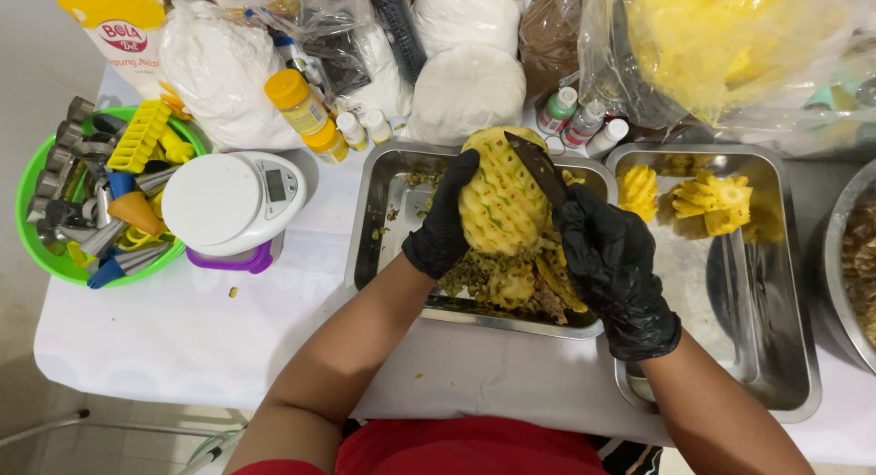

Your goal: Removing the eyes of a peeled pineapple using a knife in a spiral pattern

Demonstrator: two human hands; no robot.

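Observation:
A peeled yellow pineapple (500,197) with diagonal grooves stands upright over a steel tray (383,192). My left hand (444,221), in a black glove, grips its left side. My right hand (610,260), also gloved in black, holds a dark-bladed knife (538,167) whose blade lies against the fruit's upper right. Pineapple peel and trimmings (516,283) are heaped in the tray beneath the fruit.
A second steel tray (776,283) on the right holds cut pineapple pieces (712,201). A white kitchen scale (233,206) and a green bowl (41,251) of metal moulds sit on the left. Bags, small bottles (306,110) and white dough line the back. A metal pot (844,256) stands at the right edge.

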